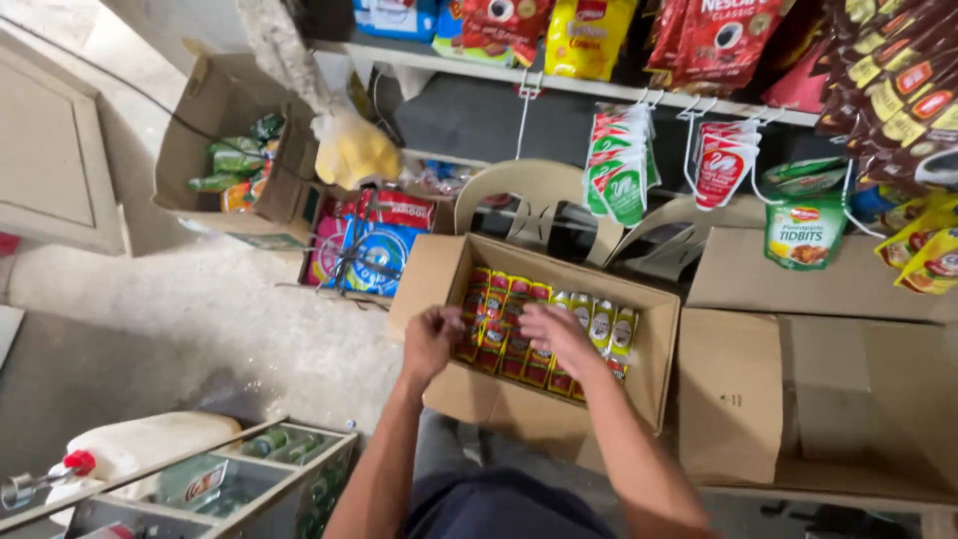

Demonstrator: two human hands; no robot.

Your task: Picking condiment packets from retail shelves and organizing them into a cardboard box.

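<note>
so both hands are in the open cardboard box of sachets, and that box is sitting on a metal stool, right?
Not a metal stool. Head view shows the cardboard box resting on a beige plastic chair. Left hand and right hand are both in it, over the sachets.

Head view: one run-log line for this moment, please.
left hand: in open cardboard box, on red sachets | right hand: on sachet rows | yellow-green sachets: right end | box rests on plastic chair

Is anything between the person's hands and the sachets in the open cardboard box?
Nothing visible. The left hand and right hand are already inside the open cardboard box, on the rows of red and yellow sachets. The flaps are folded out and nothing covers the packets.
</note>
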